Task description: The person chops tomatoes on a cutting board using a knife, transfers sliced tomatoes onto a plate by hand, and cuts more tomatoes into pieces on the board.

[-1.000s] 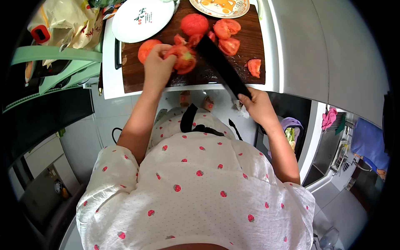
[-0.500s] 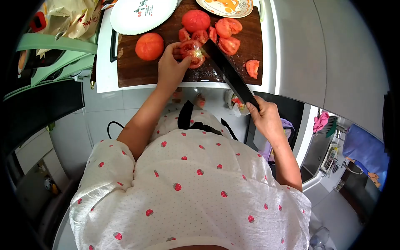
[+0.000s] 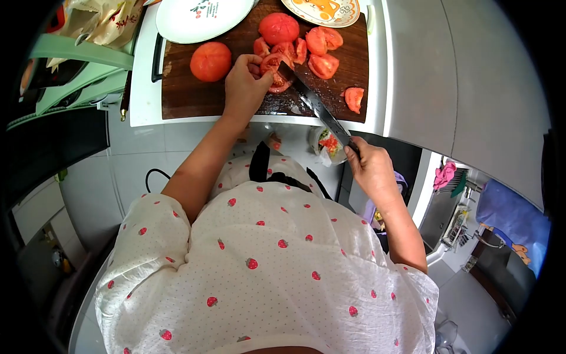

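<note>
My left hand (image 3: 244, 87) grips a cut tomato half (image 3: 276, 72) on the dark wooden cutting board (image 3: 183, 100). In my right hand (image 3: 371, 168) is the handle of a knife (image 3: 318, 106), whose dark blade slants up and left, its tip at the tomato half's right side. A whole peeled tomato (image 3: 211, 61) lies left of my left hand, and another tomato (image 3: 279, 29) is behind the half. Several cut pieces (image 3: 323, 66) lie right of the blade's tip. One small wedge (image 3: 354, 100) sits near the board's right edge.
A white plate (image 3: 203, 17) and a patterned plate (image 3: 324, 10) stand at the board's back edge. Below the counter is a bin (image 3: 328, 145) with scraps. A green rack (image 3: 82, 52) with bags (image 3: 109, 23) is at the left, grey cabinet doors (image 3: 421, 71) at the right.
The tomato half has been set down on the board from my raised left hand. The knife's blade has turned and come down to the half's right side. The whole view has shifted slightly.
</note>
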Available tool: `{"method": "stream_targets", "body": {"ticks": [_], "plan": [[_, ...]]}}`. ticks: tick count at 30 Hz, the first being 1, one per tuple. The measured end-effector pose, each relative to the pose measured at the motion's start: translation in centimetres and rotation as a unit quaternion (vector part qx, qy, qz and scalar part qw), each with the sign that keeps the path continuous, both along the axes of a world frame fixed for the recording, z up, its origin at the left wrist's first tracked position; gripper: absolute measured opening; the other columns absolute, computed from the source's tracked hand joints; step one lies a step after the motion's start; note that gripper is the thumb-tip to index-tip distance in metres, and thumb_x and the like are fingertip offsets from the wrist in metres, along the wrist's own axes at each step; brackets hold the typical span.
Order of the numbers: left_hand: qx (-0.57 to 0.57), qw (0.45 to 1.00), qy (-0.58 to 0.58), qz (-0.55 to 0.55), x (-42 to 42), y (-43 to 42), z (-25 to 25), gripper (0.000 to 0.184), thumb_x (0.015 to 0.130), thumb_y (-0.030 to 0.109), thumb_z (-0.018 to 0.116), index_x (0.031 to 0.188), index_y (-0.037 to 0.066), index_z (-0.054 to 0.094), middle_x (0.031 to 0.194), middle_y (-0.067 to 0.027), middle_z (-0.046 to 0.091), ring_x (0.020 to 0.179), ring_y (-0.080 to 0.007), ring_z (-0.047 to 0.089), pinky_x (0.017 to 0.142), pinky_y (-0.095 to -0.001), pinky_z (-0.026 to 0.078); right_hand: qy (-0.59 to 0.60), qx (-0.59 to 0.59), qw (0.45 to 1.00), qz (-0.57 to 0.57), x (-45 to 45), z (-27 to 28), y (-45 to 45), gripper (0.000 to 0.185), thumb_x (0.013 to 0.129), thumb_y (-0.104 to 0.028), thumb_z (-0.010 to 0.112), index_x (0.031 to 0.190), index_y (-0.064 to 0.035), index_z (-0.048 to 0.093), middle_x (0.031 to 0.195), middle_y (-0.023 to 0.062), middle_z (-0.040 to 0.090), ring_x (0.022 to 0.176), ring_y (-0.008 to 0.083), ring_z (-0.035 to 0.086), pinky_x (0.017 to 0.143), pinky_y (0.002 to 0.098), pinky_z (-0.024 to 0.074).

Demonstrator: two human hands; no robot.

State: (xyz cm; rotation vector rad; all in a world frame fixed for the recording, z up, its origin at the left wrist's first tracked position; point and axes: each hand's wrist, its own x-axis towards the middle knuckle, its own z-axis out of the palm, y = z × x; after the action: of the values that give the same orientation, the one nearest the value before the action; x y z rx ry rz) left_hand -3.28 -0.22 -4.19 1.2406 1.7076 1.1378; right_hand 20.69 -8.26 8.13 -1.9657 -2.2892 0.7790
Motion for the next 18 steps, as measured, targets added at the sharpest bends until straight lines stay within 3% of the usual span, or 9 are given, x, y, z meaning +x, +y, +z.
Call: {"method": "stream_targets", "body": {"ticks": [6, 9, 12, 15, 18], "plan": [[-0.002, 1.0, 0.006, -0.003, 0.1, 0.1, -0.2, 0.026, 0.072, 0.009, 0.069, 0.094, 0.0, 0.058, 0.076, -0.0073, 0.06, 0.067, -0.0172, 0.059, 0.065, -0.0294, 0.05, -0.048, 0.015, 0.998, 0.022, -0.8, 0.5, 0.0, 0.016, 0.087, -0.017, 0.059, 0.096, -0.0051, 0.061, 0.069, 0.0223, 0.062, 0.067, 0.0405, 0.062, 0.062, 0.049, 0.0501], [-0.002, 1.0, 0.014, -0.001, 0.3, 0.3, -0.1, 0.025, 0.073, 0.008, 0.069, 0.094, 0.0, 0.058, 0.076, -0.0079, 0.06, 0.067, -0.0178, 0.06, 0.064, -0.0297, 0.05, -0.084, -0.016, 0.996, 0.033, -1.4, 0.8, 0.5, 0.02, 0.086, -0.012, 0.06, 0.103, -0.002, 0.063, 0.07, 0.0216, 0.061, 0.067, 0.0404, 0.06, 0.06, 0.0455, 0.0484], [0.015, 0.999, 0.034, 0.0, 0.3, 0.4, -0.2, 0.025, 0.073, 0.007, 0.068, 0.095, 0.0, 0.058, 0.076, -0.0087, 0.061, 0.067, -0.0186, 0.06, 0.065, -0.0302, 0.051, -0.091, -0.019, 0.995, 0.032, -0.6, -1.2, 0.6, 0.019, 0.086, -0.011, 0.059, 0.102, -0.0019, 0.063, 0.069, 0.023, 0.06, 0.067, 0.0407, 0.06, 0.061, 0.0462, 0.0485], [0.03, 0.999, 0.039, -0.001, 0.5, 0.3, -0.3, 0.024, 0.074, 0.005, 0.066, 0.096, 0.0, 0.058, 0.078, -0.0095, 0.061, 0.067, -0.0193, 0.061, 0.065, -0.0305, 0.051, -0.045, 0.0, 0.999, 0.025, 0.3, -3.1, -0.2, 0.018, 0.086, -0.011, 0.06, 0.099, 0.0005, 0.062, 0.067, 0.0254, 0.057, 0.065, 0.0414, 0.059, 0.059, 0.0458, 0.047], [0.036, 0.998, 0.048, -0.007, 0.4, 0.5, 0.0, 0.022, 0.074, 0.005, 0.065, 0.095, 0.001, 0.06, 0.079, -0.0099, 0.063, 0.069, -0.0196, 0.061, 0.066, -0.0305, 0.051, 0.05, -0.034, 0.998, 0.021, 1.0, -1.3, 0.0, 0.017, 0.087, -0.013, 0.06, 0.094, 0.0034, 0.061, 0.062, 0.0258, 0.053, 0.055, 0.0406, 0.053, 0.055, 0.0418, 0.0447]]}}
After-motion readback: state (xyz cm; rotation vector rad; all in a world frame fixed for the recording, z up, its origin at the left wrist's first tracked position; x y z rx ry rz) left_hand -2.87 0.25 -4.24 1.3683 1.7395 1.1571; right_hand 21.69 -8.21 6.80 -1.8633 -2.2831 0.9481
